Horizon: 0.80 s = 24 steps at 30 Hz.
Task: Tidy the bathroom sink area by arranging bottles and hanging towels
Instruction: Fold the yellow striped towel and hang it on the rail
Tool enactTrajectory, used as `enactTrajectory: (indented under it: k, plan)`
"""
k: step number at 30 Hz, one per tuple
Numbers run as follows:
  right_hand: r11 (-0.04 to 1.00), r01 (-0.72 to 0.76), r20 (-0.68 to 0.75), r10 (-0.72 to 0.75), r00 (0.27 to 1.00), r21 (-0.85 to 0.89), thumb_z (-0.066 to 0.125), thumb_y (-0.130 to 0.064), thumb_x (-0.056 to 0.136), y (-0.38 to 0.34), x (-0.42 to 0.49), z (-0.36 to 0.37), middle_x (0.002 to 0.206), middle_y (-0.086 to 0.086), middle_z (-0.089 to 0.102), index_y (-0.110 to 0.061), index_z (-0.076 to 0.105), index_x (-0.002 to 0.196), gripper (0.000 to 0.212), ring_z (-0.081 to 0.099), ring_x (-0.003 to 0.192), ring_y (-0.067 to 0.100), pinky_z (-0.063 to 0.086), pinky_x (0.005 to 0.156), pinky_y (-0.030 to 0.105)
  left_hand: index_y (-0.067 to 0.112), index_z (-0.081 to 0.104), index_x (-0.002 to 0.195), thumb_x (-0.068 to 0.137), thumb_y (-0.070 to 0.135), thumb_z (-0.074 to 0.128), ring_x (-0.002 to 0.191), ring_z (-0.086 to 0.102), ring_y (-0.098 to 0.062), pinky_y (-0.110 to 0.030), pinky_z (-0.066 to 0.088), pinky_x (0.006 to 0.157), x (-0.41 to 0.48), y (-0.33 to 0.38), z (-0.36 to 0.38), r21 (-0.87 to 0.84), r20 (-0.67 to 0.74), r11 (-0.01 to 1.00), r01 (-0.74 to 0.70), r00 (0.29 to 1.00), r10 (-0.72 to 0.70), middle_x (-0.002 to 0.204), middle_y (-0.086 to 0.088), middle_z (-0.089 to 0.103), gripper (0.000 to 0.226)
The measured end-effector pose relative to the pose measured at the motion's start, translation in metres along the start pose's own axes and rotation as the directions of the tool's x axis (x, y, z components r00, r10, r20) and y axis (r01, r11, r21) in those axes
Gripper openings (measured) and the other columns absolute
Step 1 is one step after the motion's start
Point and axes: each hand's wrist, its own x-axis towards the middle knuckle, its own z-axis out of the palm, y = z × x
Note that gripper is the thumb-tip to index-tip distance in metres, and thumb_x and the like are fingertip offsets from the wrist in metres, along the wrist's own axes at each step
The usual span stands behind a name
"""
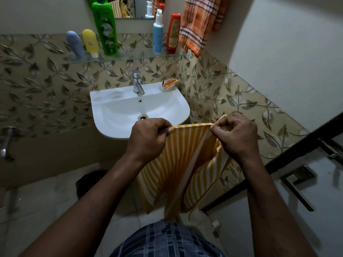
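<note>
A yellow and white striped towel (183,164) hangs in front of the white sink (115,101). My left hand (148,138) pinches its top edge at the left, and my right hand (235,136) pinches the same edge at the right, stretching it taut between them. On the glass shelf (130,57) stand a blue-grey tube (75,44), a yellow tube (90,42), a tall green bottle (104,26), a blue pump bottle (158,34) and a red bottle (173,33). An orange checked towel (200,25) hangs at the upper right wall.
A chrome tap (137,83) and an orange soap wrapper (169,83) sit on the sink's back rim. A mirror (130,6) is above the shelf. A door with a metal handle (297,177) stands at right; a wall tap (6,141) at left.
</note>
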Motion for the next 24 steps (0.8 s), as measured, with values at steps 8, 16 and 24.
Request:
enactTrajectory:
  k: [8, 16, 24]
  plan:
    - [1.0, 0.021, 0.012, -0.022, 1.0, 0.006, 0.083, -0.028, 0.085, -0.016, -0.014, 0.018, 0.107, -0.005, 0.06, -0.026, 0.079, 0.115, 0.03, 0.058, 0.1, 0.011, 0.049, 0.086, 0.025, 0.017, 0.082, 0.092, 0.091, 0.024, 0.074, 0.073, 0.065, -0.01, -0.029, 0.054, 0.072, 0.003, 0.002, 0.009, 0.004, -0.002, 0.997, 0.082, 0.997, -0.082, 0.083, 0.003, 0.076, 0.011]
    - [0.973, 0.229, 0.414, -0.224, 0.882, 0.038, 0.084, -0.019, 0.081, -0.026, -0.019, 0.034, 0.092, -0.01, 0.058, -0.017, 0.08, 0.106, 0.025, 0.051, 0.077, 0.004, 0.04, 0.068, 0.019, 0.019, 0.081, 0.105, 0.092, 0.026, 0.074, 0.068, 0.057, 0.001, -0.021, 0.041, 0.061, 0.003, 0.005, 0.005, -0.061, 0.312, 0.974, -0.217, 0.923, 0.225, 0.084, 0.018, 0.062, 0.016]
    - [0.994, 0.091, 0.284, -0.103, 0.953, 0.054, 0.095, -0.036, 0.07, -0.01, -0.011, 0.031, 0.086, -0.008, 0.069, -0.021, 0.081, 0.081, 0.023, 0.064, 0.081, 0.005, 0.051, 0.069, 0.025, 0.031, 0.075, 0.094, 0.093, 0.04, 0.073, 0.076, 0.067, -0.007, -0.029, 0.051, 0.065, -0.005, -0.017, -0.004, -0.166, 0.362, 0.985, 0.048, 0.932, 0.016, 0.081, 0.012, 0.072, 0.01]
